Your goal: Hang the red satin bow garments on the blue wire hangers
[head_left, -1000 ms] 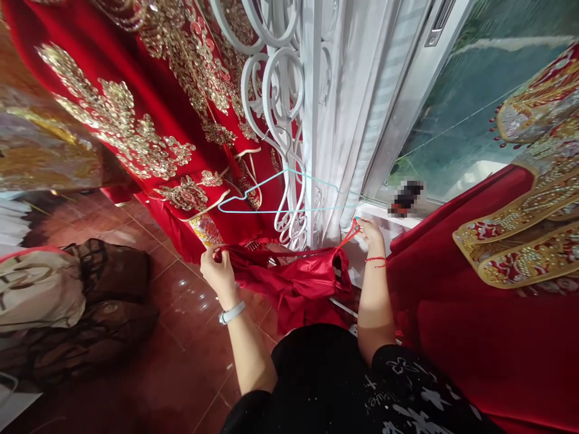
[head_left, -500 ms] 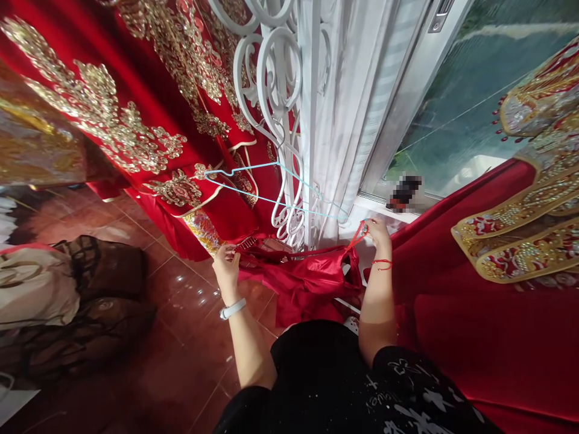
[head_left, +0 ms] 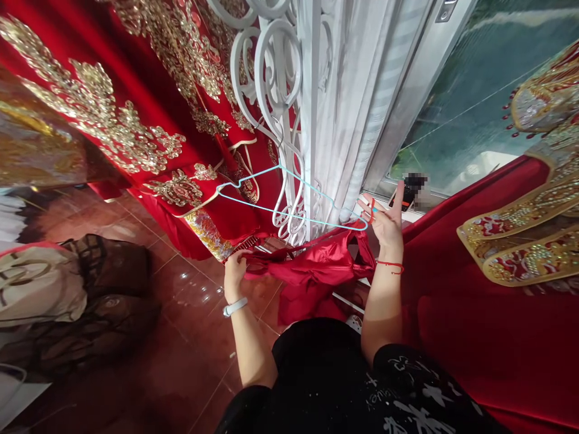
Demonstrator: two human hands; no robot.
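Note:
A plain red satin garment (head_left: pixel 316 268) hangs stretched between my two hands. My left hand (head_left: pixel 234 273) is closed on its left edge. My right hand (head_left: pixel 385 222) is raised at the right end of a light blue wire hanger (head_left: pixel 289 196), with a thin red strap looped over its partly spread fingers. The hanger is hooked on a white wrought-iron scroll screen (head_left: pixel 280 108) and tilts down to the right, its right tip touching the strap.
Red gowns with gold embroidery (head_left: pixel 136 120) hang at left, and another (head_left: pixel 520 229) drapes at right. A white curtain (head_left: pixel 353 90) and a glass door (head_left: pixel 461 108) stand behind. Bags (head_left: pixel 67 301) lie on the reddish tiled floor (head_left: pixel 190 349).
My right hand has risen with the strap to the hanger's right tip and its fingers have spread. My left hand has moved right and lifted the garment's edge.

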